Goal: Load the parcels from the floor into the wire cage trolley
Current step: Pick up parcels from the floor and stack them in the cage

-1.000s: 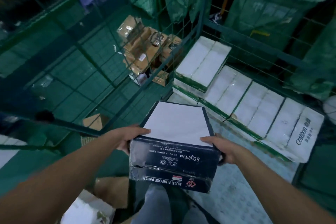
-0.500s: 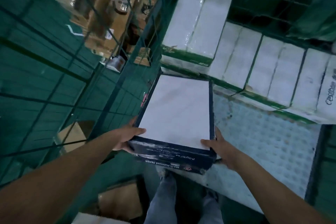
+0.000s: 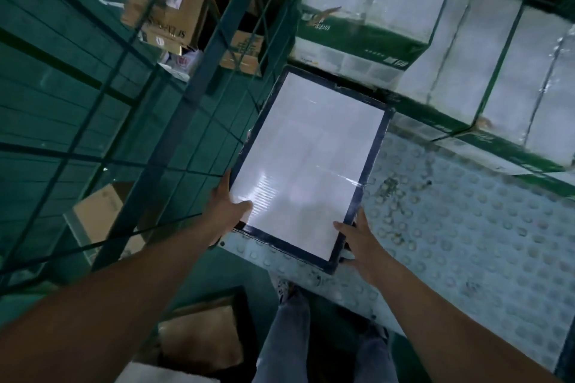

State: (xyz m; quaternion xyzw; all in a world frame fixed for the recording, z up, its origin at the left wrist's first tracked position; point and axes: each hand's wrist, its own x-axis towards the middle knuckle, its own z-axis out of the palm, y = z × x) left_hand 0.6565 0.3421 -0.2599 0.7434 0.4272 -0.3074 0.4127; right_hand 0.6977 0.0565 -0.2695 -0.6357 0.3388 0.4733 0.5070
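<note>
The wire cage trolley (image 3: 174, 121) fills the frame, its studded floor plate (image 3: 466, 242) bare at lower right. White shrink-wrapped paper packs (image 3: 497, 71) with green bands line the upper right, one pack stacked on the row. The dark-edged paper carton (image 3: 308, 165) lies at centre, its far end just beside those packs. The left hand (image 3: 228, 208) grips its near left corner, thumb on top; the right hand (image 3: 361, 242) holds the near right corner – fingers hidden below. Brown boxes (image 3: 174, 9) beyond the mesh, upper left, are blurred.
</note>
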